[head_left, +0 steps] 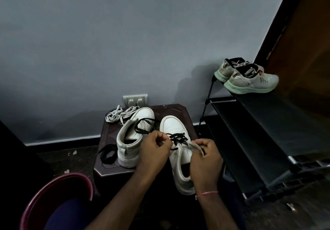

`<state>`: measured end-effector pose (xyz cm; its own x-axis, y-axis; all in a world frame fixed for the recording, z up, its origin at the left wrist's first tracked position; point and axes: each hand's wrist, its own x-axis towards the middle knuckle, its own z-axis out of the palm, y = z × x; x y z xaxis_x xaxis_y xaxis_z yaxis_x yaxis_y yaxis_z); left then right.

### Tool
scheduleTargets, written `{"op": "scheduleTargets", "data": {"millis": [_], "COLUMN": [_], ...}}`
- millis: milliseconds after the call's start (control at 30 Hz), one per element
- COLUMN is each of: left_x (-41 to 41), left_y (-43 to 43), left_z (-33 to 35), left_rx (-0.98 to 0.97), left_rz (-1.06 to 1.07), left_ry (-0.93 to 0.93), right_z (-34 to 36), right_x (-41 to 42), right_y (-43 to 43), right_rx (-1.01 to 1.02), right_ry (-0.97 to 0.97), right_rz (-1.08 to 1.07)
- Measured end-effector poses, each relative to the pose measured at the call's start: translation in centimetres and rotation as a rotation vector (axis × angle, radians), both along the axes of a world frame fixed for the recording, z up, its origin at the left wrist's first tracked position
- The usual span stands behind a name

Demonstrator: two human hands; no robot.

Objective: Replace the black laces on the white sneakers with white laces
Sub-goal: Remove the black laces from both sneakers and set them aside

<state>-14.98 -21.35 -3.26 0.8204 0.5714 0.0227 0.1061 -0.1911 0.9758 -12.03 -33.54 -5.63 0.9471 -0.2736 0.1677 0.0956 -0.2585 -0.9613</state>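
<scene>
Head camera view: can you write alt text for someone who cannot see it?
A person's left hand pinches the black lace of a white sneaker on a dark table while the right hand grips its upper. Beside it lie a second sneaker, a loose black lace and white laces.

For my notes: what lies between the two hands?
In the head view, the sneaker with its black lace lies between left hand and right hand.

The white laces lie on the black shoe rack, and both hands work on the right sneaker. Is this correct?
Not quite. The head view shows the white laces on the brown table, beside the left sneaker; the left hand and right hand work on the right sneaker.
</scene>
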Motion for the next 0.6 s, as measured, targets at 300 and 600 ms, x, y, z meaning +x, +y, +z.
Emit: {"op": "scheduleTargets", "data": {"millis": [300, 600], "left_x": [2.9, 2.9], "left_y": [-0.9, -1.8], "left_z": [1.8, 2.5], "left_rx": [0.792, 0.845], "left_rz": [-0.026, 0.06], "left_ry": [0.435, 0.275], "right_z": [0.3, 0.6], "right_x": [-0.5, -0.2], "right_y": [-0.3, -0.4], "right_rx": [-0.102, -0.143], "right_ry": [0.011, 0.011], "right_rz": [0.094, 0.122]}}
